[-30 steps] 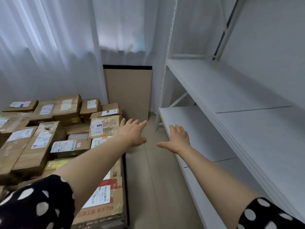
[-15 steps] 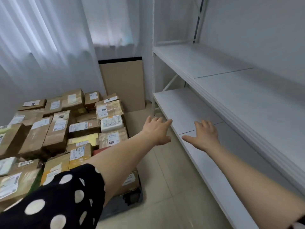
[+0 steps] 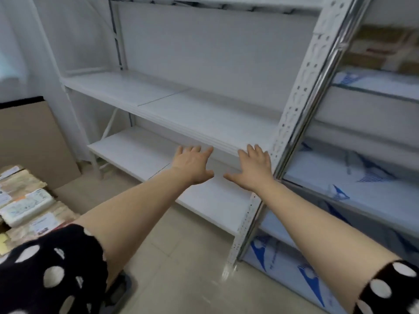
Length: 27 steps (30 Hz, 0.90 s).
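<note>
Head view, the only one:

- Left hand and right hand are both stretched forward, palms down, fingers straight and fanned, thumbs pointing at each other. Neither holds anything.
- They are aimed at the white rack. The fingertips sit right at the front edge of its middle board, and the palms hang over the lower board. Can't tell if the fingertips actually touch the edge; blur and angle hide the gap.
- Right hand is just beside the perforated post, so the reach goes to the right end of this bay.
- Both boards are bare.
- Parcels are stacked low at the left, well apart from the hands. A cardboard sheet leans on the wall behind them.
- Past the post, a second rack has boards under blue-printed film, with something brown higher up that is too blurred to name.
- Polka-dot sleeve shows at the bottom left.

My read: flat, spread hands side by side suit bracing on the board edge or sizing up the bay, not gripping. The empty bay next to the parcel stack suggests it's the drop spot, so the hands have to go back left for a parcel first.
</note>
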{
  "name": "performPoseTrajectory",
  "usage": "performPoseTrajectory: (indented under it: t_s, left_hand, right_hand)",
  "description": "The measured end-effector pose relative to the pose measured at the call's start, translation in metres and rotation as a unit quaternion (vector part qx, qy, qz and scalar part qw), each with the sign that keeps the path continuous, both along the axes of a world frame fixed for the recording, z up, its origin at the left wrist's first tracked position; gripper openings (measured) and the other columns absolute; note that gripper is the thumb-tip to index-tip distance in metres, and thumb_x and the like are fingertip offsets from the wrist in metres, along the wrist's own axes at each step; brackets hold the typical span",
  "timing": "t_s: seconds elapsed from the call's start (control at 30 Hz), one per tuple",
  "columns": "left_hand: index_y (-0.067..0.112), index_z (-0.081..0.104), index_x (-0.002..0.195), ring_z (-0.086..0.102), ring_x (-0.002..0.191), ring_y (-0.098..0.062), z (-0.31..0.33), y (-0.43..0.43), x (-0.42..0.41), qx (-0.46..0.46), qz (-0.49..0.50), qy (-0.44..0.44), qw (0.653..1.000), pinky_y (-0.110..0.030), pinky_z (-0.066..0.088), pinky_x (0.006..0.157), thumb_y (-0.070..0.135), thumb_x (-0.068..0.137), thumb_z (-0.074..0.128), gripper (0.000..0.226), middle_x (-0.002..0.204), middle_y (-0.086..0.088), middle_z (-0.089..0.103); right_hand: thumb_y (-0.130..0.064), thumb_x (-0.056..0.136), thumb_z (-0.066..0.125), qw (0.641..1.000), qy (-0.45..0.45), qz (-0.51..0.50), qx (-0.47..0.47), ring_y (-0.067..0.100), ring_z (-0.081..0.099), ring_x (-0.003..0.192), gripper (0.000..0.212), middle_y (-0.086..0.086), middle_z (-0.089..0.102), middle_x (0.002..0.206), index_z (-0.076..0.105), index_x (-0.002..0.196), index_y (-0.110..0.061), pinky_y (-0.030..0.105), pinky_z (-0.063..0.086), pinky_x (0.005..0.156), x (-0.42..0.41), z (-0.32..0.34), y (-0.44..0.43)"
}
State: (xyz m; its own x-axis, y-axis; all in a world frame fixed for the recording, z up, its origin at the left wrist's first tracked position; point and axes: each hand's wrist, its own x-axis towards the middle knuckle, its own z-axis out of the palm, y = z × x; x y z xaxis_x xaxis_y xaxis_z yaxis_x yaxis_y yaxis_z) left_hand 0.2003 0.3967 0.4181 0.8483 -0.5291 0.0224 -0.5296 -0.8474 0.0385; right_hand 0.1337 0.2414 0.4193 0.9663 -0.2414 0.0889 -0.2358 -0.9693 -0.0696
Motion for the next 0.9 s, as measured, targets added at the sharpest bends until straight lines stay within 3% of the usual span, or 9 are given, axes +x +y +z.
performPoseTrajectory:
  t_s: [0.13,0.3,0.47,0.6,0.9]
  left_hand:
    - [0.024,0.012,0.152,0.025,0.141,-0.027,0.034,-0.069,-0.049,-0.023,-0.088,-0.037,0.995,-0.047,0.014,0.117,0.046,0.091,0.046,0.073,0.154,-0.008,0.028]
    - [0.015,0.028,0.147,0.034,0.134,-0.031,0.093,-0.168,-0.121,-0.115,-0.162,-0.082,0.977,-0.038,0.031,0.108,0.036,0.091,0.051,0.064,0.145,-0.014,0.037]
    - [0.011,0.032,0.145,0.039,0.13,-0.031,0.148,-0.292,-0.199,-0.166,-0.225,-0.12,0.953,-0.037,0.037,0.104,0.032,0.092,0.051,0.061,0.141,-0.013,0.041]
    - [0.01,0.038,0.14,0.042,0.127,-0.032,0.179,-0.399,-0.269,-0.183,-0.266,-0.124,0.938,-0.043,0.04,0.103,0.036,0.092,0.051,0.056,0.14,-0.012,0.043]
    - [0.012,0.036,0.143,0.043,0.128,-0.028,0.22,-0.576,-0.383,-0.185,-0.339,-0.14,0.912,-0.04,0.04,0.102,0.037,0.095,0.05,0.057,0.142,-0.01,0.043]
  right_hand:
    - [-0.06,0.083,0.056,0.998,-0.033,-0.06,-0.013,0.028,-0.002,0.147,0.086,0.011,0.009,0.159,0.022,0.149,-0.016,0.044,-0.002,0.119,-0.076,0.03,-0.055]
    - [-0.052,0.089,0.055,0.987,-0.09,-0.131,-0.002,0.03,-0.002,0.147,0.081,0.012,0.002,0.16,0.018,0.151,-0.014,0.041,0.002,0.118,-0.167,0.082,-0.142]
    - [-0.051,0.092,0.051,0.973,-0.144,-0.178,-0.021,0.028,-0.001,0.147,0.078,0.014,0.001,0.16,0.018,0.15,-0.012,0.038,0.007,0.118,-0.264,0.129,-0.247]
    - [-0.048,0.092,0.052,0.962,-0.16,-0.219,-0.035,0.025,-0.002,0.148,0.078,0.011,-0.001,0.16,0.016,0.151,-0.013,0.037,0.007,0.118,-0.351,0.157,-0.34]
    - [-0.047,0.092,0.052,0.935,-0.17,-0.31,-0.034,0.026,0.009,0.146,0.076,0.011,0.013,0.158,0.019,0.15,-0.012,0.037,0.015,0.117,-0.485,0.185,-0.499]
